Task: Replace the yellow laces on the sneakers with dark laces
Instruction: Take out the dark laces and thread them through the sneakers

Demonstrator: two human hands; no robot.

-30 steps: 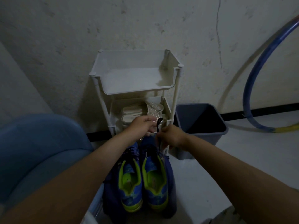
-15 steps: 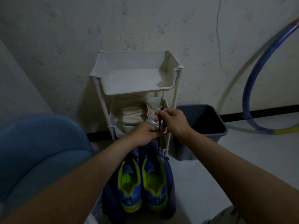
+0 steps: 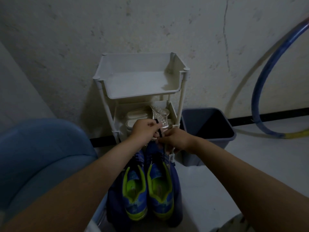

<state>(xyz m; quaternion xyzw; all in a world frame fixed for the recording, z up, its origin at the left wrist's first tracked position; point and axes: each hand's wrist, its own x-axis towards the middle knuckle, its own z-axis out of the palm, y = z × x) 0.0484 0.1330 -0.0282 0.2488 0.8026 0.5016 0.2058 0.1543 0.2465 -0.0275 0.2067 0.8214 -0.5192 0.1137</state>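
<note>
The person is holding the dark lace (image 3: 160, 133) up between both hands, above a pair of blue sneakers lying side by side with their heels toward the camera on a dark blue cloth (image 3: 177, 181). The left hand (image 3: 143, 129) is pinching the lace near its upper tip with its fingers curled in tight. The right hand (image 3: 175, 139), just beside and slightly lower, is curling its fingers round the same lace, though its fingertips are turned away and the exact grip is hidden. From the hands the lace is running down to the front of the right sneaker (image 3: 159, 185). The left sneaker (image 3: 133, 186) is lying untouched, and the eyelets of both are too dim and covered to read. The likely trouble is that neither hand is steadying the shoe, so a firm upward pull could be lifting or tipping the right sneaker off the cloth. Pulling too far might also be dragging the lace's other end out of its eyelet or leaving the two ends uneven. In this poor light a missed or skipped eyelet would be easy. The white rack (image 3: 181, 81) is standing close behind the hands, so a snag there seems possible too.
</note>
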